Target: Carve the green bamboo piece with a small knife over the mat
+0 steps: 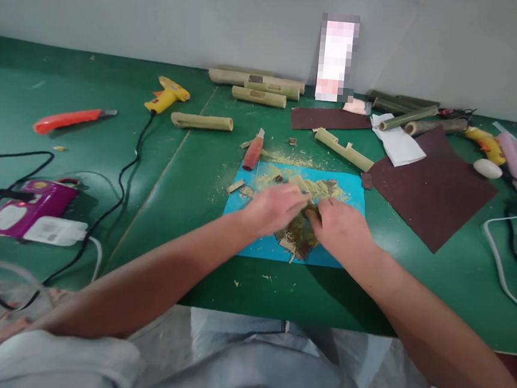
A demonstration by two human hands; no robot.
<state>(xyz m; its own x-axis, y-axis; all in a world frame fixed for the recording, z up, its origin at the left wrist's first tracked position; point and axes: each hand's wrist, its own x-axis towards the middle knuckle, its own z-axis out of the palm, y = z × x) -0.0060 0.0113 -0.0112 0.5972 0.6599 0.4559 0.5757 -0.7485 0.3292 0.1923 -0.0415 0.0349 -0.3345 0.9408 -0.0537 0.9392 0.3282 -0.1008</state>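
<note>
In the head view, the person's two hands met over a blue mat that lay on the green desk. The left hand and the right hand were both curled, fingers bent inward, and they gripped a small bamboo piece between them. The picture was blurred there, so the exact fingers in contact could not be told. The piece was held just above a heap of shavings in the middle of the mat.

The bamboo piece looked thin and light, and I judged it stiff but easy to split along the grain, with edges that may be sharp. It would be better to pinch it at its two ends, not press on the flat middle.

A knife with a red handle lay at the far left corner of the mat. A notched tube lay just behind the mat, and a plain tube lay further left. A sheet of sandpaper was to the right, near the mat. A yellow glue gun and an orange cutter lay well apart on the left.
</note>
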